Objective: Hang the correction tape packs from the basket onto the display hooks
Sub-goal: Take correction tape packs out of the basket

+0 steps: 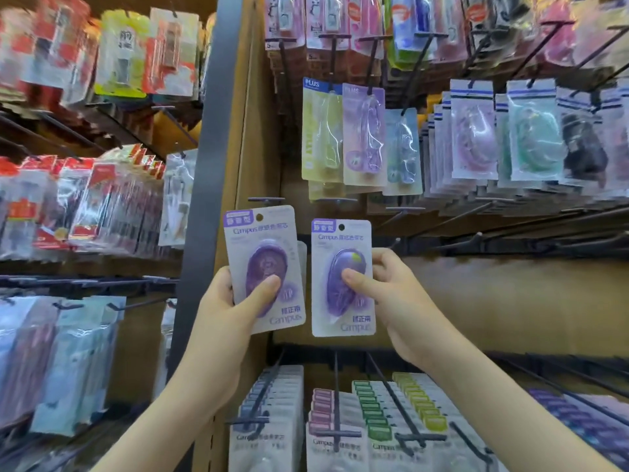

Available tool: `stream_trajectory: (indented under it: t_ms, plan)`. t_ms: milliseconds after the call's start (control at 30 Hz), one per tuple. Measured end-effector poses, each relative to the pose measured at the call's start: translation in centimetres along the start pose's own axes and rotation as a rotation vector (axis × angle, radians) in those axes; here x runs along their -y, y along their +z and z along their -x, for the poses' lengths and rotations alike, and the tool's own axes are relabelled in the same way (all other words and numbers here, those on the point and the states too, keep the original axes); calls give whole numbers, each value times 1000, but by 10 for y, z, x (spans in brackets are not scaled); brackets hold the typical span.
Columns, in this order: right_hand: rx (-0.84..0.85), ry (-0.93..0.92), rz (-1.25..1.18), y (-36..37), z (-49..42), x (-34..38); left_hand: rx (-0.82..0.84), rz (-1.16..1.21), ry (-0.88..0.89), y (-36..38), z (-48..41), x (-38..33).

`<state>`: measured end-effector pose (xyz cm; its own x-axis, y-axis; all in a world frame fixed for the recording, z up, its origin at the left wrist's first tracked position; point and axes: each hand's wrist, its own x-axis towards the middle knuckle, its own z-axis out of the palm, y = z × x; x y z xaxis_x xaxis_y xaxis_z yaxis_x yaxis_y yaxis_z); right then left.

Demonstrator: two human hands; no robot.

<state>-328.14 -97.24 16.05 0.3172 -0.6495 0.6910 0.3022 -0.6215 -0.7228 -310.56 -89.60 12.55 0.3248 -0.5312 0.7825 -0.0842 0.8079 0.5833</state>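
Purple left pack (263, 253), right pack (343, 258), edges just apart

Centre frame: left pack (265, 270) has a pale matt card backing and a glossy clear plastic blister over a purple plastic shell. At its 3 o'clock, right pack (342, 277): same card, blister shinier, pale reflections on it. 6 o'clock: hooks (336, 396) of thin dark metal rod, dull sheen. 3 o'clock: back panel (510, 301), tan wood-look board, smooth, matt. 11 o'clock: upright post (212, 148), grey, smooth, looks painted. 1 o'clock: hanging packs (473, 131), glossy clear blisters on card.
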Motion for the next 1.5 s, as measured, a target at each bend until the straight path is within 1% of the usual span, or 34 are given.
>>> stream_trajectory:
  t_ms: [167,267,400,500,633,733,767,800,833,900,933,967,1033,1167,1267,1400,1500]
  plan:
    - [3,32,13,5,3,3,53,-5,69,-11,1,-3]
    - [-6,49,27,7,3,4,55,6,99,-13,2,-1]
    - [-59,207,-17,9,-20,-10,6,30,99,-1,-1,9]
    - [-104,317,78,7,-52,-24,-18,38,35,12,-7,21]
    - [-144,322,317,2,-79,-45,43,21,-71,23,-13,30]
    - [-210,260,556,1,-74,-47,69,14,-91,24,-16,30]
    - [-244,211,642,2,-65,-42,71,21,-82,23,-16,30]
    - [-267,133,659,4,-52,-35,70,30,-63,23,-15,30]
    - [-262,42,598,5,-39,-28,70,35,-40,23,-14,30]
    - [-167,-132,318,9,-12,-14,109,24,-7,24,-11,28]
    - [-112,-183,224,12,-1,-7,144,19,-9,27,-10,27]
    - [-67,-213,205,14,4,-1,180,14,-20,30,-10,27]
    - [-47,-216,256,14,6,6,240,7,-62,37,-12,26]
    - [-127,-165,297,8,-1,10,291,6,-146,49,-23,28]
    - [-155,-246,376,5,0,10,279,2,-145,55,-29,27]
    - [-199,-287,341,5,4,10,323,35,-156,57,-30,25]
    - [-245,-311,311,5,7,5,326,-22,-141,59,-29,24]
